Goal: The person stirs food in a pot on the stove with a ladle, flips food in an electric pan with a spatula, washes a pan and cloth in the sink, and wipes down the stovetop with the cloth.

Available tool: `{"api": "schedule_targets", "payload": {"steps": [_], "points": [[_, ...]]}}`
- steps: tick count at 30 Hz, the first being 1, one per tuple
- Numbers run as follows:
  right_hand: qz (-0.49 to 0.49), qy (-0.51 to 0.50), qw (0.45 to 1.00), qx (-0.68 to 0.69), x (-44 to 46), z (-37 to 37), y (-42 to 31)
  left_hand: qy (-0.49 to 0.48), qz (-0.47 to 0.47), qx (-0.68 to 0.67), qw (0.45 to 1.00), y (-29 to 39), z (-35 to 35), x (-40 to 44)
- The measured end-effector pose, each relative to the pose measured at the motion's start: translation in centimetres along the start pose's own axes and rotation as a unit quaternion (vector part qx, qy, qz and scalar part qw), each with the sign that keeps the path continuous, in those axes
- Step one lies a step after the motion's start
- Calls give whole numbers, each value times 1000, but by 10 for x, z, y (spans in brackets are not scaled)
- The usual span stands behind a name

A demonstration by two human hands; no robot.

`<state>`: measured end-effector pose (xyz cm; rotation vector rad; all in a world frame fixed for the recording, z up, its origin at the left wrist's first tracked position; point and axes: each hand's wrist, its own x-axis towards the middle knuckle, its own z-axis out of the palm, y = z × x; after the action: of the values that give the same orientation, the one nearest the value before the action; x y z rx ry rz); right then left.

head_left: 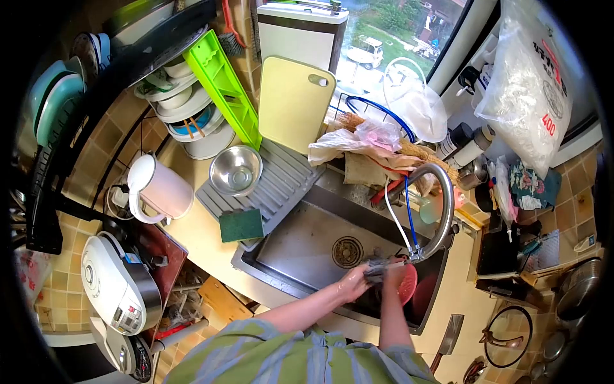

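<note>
Grasping a dark grey, wet-looking item (375,271) with curled fingers of the left hand (351,285), just beside the tip of the faucet (447,201) and above the sink (300,237), near the drain (347,252). Also at the item's right end with the right hand (394,276); cannot tell how far open at the fingers, too blurred. Close beside that hand, a pink-red basket (408,285). On the worktop (457,294) farther right, a cleaver (453,333).

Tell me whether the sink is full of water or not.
Not full: the sink shows bare metal around its exposed drain. The part beneath the left hand is hidden.
</note>
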<state>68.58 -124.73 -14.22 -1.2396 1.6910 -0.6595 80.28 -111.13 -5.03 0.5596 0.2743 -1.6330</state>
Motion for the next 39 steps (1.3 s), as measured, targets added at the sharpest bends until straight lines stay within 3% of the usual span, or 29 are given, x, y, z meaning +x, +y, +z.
{"api": "schedule_targets", "payload": {"steps": [1, 3, 4, 5, 8, 9, 10, 11, 12, 13, 15, 17, 19, 21, 22, 24, 29, 32, 36, 39], "points": [[103, -47, 981, 156, 19, -8, 21, -23, -16, 20, 999, -2, -2, 0], [227, -237, 889, 320, 13, -23, 24, -50, -47, 45, 997, -8, -6, 5], [278, -326, 814, 393, 12, -31, 25, -54, -58, 47, 996, -12, -6, 11], [273, -482, 668, 497, 12, -31, 26, -56, -71, 48, 995, -15, -9, 14], [175, -263, 860, 400, -26, -31, -8, 20, -34, -74, 996, -10, -21, 25], [166, -280, 876, 356, -11, -23, 5, 37, -42, -71, 996, 2, -17, 21], [24, -217, 956, 194, -61, -26, -58, 20, -28, -64, 997, 12, -16, 19], [-52, -257, 948, 181, -84, -23, -67, 50, -27, -49, 997, 19, -15, 22], [-265, -192, 945, 14, -102, -10, -69, 79, -27, -33, 996, 26, -15, 25], [-402, -164, 899, -54, -121, 1, -73, 89, -29, -15, 996, 29, -14, 26], [-451, -71, 874, -166, -166, 7, -104, 88, -34, 35, 995, 31, -9, 30], [-335, -62, 933, -116, -134, 13, -100, 86, -41, 84, 992, 17, 2, 34], [-64, 4, 990, -124, -69, 13, -83, 103, -43, 133, 985, -3, 9, 35], [-119, -43, 987, -98, -56, 1, -54, 140, -61, 140, 978, -7, -1, 47], [-139, 13, 982, -126, -53, 10, -46, 116, -46, 131, 984, -3, -2, 52], [-274, 107, 928, -230, -100, 14, -69, 75, -13, 105, 992, 5, -8, 55], [-216, -56, 961, -163, -109, 9, -81, 101, -45, 165, 980, 8, -10, 47], [-149, -62, 977, -136, -79, -15, -85, 159, -64, 181, 968, 1, 24, 23], [-327, 78, 926, -173, -105, 7, -67, 181, -11, 226, 957, -4, 9, 34], [-264, -31, 956, -124, -119, 5, -81, 132, -31, 193, 972, 2, 4, 37]]}}
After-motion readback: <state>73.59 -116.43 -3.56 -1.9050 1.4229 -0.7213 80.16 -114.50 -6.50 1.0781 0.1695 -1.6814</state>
